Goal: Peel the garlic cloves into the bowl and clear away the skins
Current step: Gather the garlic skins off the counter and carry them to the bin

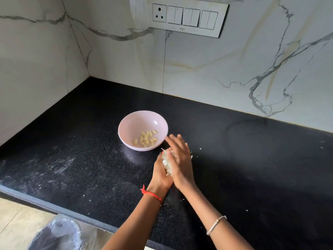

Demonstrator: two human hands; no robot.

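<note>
A pale pink bowl (134, 126) stands on the black counter (93, 159) and holds several peeled yellow garlic cloves (146, 138). Just right of the bowl, both hands enclose a heap of white garlic skins (166, 164). My left hand (160, 175) cups the heap from the left with its fingers curled around it. My right hand (180, 157) lies over the heap from the right, fingers straight and pointing toward the bowl. A few tiny skin flakes (200, 148) lie scattered on the counter.
A bin lined with a clear plastic bag (57, 233) stands on the floor below the counter's front edge, at the lower left. Marble walls close the counter at the back and left. A switch panel (185, 17) hangs on the back wall.
</note>
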